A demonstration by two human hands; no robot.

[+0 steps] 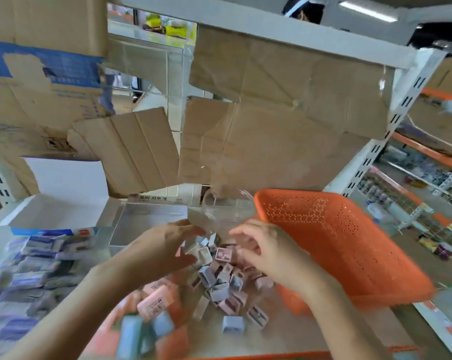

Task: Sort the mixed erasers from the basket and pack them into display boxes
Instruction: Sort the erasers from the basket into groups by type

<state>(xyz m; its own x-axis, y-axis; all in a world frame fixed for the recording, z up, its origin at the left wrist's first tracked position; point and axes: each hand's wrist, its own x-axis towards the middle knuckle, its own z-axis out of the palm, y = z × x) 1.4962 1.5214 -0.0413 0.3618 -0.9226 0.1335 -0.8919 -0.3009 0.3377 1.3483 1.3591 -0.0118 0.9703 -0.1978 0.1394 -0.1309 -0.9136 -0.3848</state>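
On the worktop (284,333), between the two hands, lies a loose pile of small pink and grey erasers (224,279). The left hand (165,250) is spread, fingers straight, just in front of a clear round tub (227,211). The right hand (266,253) curls its fingers over the pile; whether it pinches a piece I cannot tell. The orange basket (349,245) stands tilted beside that hand, and an open display box (147,224) sits behind the left hand.

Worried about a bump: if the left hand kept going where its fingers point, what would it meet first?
Likely the right hand, which faces the left hand across a short gap above the pile of small pastel blocks; depth is unclear.
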